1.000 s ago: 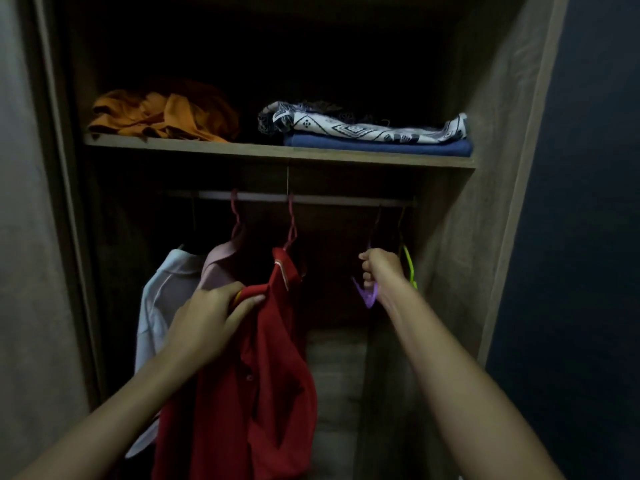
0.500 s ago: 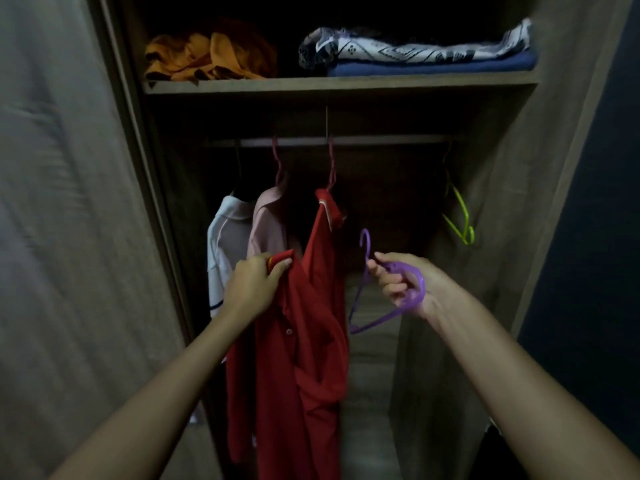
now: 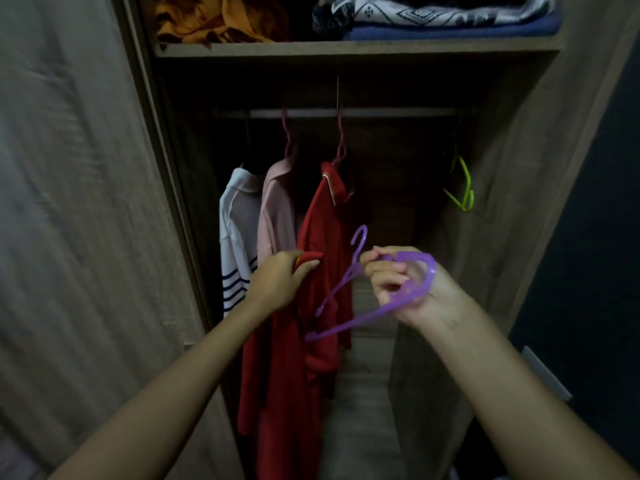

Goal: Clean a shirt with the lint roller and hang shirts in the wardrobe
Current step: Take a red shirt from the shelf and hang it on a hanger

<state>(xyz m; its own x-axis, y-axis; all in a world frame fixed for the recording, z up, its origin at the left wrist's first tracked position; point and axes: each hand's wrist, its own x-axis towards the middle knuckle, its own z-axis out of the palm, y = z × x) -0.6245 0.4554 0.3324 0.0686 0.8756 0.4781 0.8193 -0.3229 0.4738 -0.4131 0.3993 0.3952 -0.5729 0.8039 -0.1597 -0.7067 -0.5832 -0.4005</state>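
A red shirt (image 3: 322, 237) hangs from the wardrobe rail (image 3: 346, 113) on a reddish hanger. My left hand (image 3: 282, 280) grips a fold of its red cloth at about chest height. My right hand (image 3: 403, 284) holds a purple plastic hanger (image 3: 349, 282) off the rail, just right of the red shirt, its hook pointing up. A pink shirt (image 3: 277, 209) and a white shirt with dark stripes (image 3: 237, 237) hang to the left of the red one. No lint roller is in view.
A lime-green empty hanger (image 3: 462, 188) hangs at the rail's right end near the wardrobe's side wall (image 3: 519, 202). The shelf (image 3: 346, 48) above carries orange cloth (image 3: 214, 19) and folded patterned and blue textiles (image 3: 443, 19). A wardrobe door (image 3: 69, 202) stands at the left.
My right hand has taken the purple hanger off the rail and brought it down and towards me. My left hand keeps its hold on the red shirt. The view has tilted down.
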